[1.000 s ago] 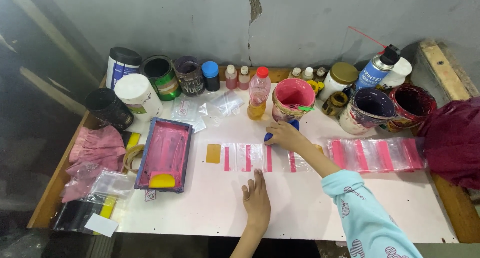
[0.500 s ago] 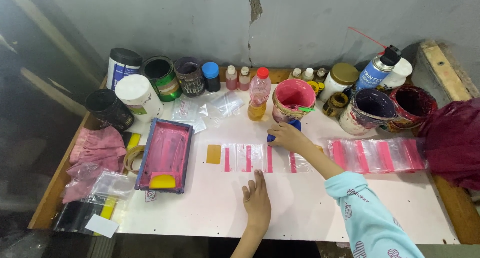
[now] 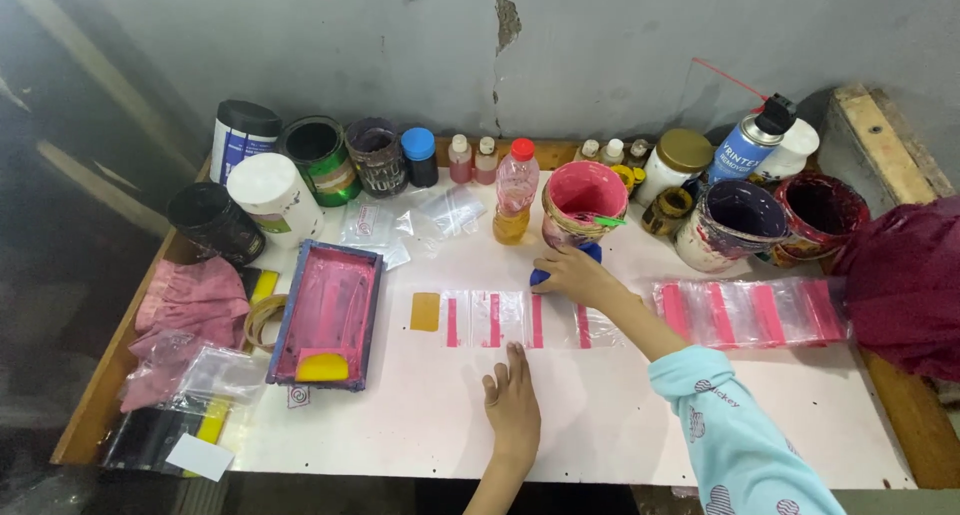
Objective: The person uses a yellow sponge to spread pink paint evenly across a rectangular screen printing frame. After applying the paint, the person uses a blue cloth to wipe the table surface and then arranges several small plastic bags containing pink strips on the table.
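My left hand (image 3: 513, 402) lies flat on the white table (image 3: 420, 425), fingers apart, just below a row of clear plastic bags with pink stripes (image 3: 500, 319). My right hand (image 3: 575, 275) is closed around a small blue object (image 3: 541, 275) at the top right end of that row, beside a pink paint pot (image 3: 583, 203). A small orange patch (image 3: 425, 312) marks the row's left end.
A pink-stained screen-printing frame (image 3: 326, 313) with a yellow squeegee lies at left. Paint cans, jars, small bottles and a spray can (image 3: 752, 138) line the back wall. More striped bags (image 3: 750, 312) lie at right, pink rags (image 3: 195, 297) at left, dark red cloth (image 3: 905, 285) at far right.
My right hand with the blue object has shifted slightly. My left hand stays flat on the table.
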